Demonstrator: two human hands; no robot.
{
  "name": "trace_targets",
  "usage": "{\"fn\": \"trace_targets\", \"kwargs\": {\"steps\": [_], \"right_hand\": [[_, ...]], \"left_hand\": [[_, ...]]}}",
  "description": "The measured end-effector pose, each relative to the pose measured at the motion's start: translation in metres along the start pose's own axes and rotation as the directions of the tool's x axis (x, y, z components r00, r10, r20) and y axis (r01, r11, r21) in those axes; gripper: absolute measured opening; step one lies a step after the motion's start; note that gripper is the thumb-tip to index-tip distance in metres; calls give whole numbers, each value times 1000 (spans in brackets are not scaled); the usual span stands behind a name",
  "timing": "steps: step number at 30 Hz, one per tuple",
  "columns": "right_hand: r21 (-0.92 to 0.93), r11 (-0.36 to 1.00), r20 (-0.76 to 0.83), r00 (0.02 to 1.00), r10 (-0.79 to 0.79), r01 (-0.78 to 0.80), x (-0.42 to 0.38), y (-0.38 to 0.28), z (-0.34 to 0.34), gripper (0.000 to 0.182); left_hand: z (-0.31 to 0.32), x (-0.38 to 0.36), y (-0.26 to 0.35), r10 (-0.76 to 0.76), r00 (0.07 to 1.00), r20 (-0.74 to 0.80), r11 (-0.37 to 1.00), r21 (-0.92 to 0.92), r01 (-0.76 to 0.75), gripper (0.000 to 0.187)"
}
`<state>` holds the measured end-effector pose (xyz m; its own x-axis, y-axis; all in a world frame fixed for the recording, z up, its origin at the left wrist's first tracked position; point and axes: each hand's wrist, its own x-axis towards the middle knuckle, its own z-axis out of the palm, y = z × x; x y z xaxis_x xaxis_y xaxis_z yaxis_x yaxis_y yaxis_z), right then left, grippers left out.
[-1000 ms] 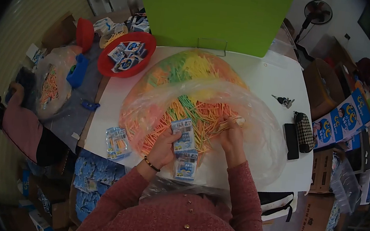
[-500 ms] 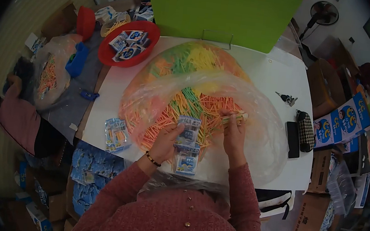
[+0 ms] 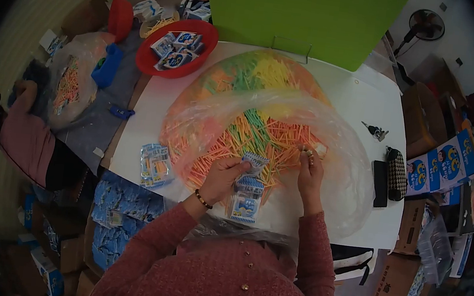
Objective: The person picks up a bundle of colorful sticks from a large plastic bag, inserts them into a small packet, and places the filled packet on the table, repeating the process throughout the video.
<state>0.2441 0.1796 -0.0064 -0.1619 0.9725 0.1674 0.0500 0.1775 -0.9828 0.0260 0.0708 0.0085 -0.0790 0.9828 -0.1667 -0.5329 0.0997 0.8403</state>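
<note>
Thin coloured sticks (image 3: 251, 131) heaped in clear crinkled bag (image 3: 351, 209) on worktop (image 3: 373, 99), film veiling far part. Left hand (image 3: 222, 180): fingers pinch glossy packet (image 3: 255, 163), thumb covering part. Striped second packet (image 3: 247, 199) just below. Right hand (image 3: 311, 176): fingers narrow on few sticks, count unclear. Round red bowl (image 3: 208, 38) holds more packets (image 3: 174, 60).

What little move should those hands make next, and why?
Probably bring the right hand across to the small blue-and-white plastic packet: the left hand holds it by the near edge of the heap of thin, coloured sticks, while the right hand, apart from it, seems to pinch a few pale sticks, too small to make out clearly.
</note>
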Motion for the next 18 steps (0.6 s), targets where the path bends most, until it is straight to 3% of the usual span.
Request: {"fn": "trace_targets", "kwargs": {"steps": [1, 2, 3, 6, 10, 12, 16, 18], "right_hand": [[-1, 1000, 0, 1000, -2, 2, 0, -10, 2, 23], [302, 951, 42, 998, 51, -61, -2, -24, 6, 23], [573, 808, 99, 991, 92, -132, -6, -38, 11, 23], [657, 732, 245, 969, 16, -178, -17, -91, 30, 21], [610, 773, 313, 949, -34, -173, -22, -103, 42, 23], [479, 875, 361, 924, -124, -70, -20, -104, 46, 24], [428, 902, 367, 924, -107, -65, -19, -99, 44, 24], [462, 869, 386, 922, -18, -177, -20, -101, 42, 23]], "left_hand": [[1, 0, 2, 2, 1000, 1, 1000, -1, -2, 19], [3, -2, 5, 31, 999, 10, 994, 106, -32, 19], [4, -4, 6, 55, 998, 20, 976, 211, -58, 19], [5, -3, 1, 89, 995, 50, 945, 310, -100, 18], [6, -3, -3, 80, 992, 94, 932, 347, -108, 16], [11, -7, 2, 66, 992, 103, 951, 294, -93, 16], [11, -10, 0, 77, 996, 54, 969, 231, -88, 16], [10, -12, 1, 61, 995, 76, 960, 268, -79, 17]]}}
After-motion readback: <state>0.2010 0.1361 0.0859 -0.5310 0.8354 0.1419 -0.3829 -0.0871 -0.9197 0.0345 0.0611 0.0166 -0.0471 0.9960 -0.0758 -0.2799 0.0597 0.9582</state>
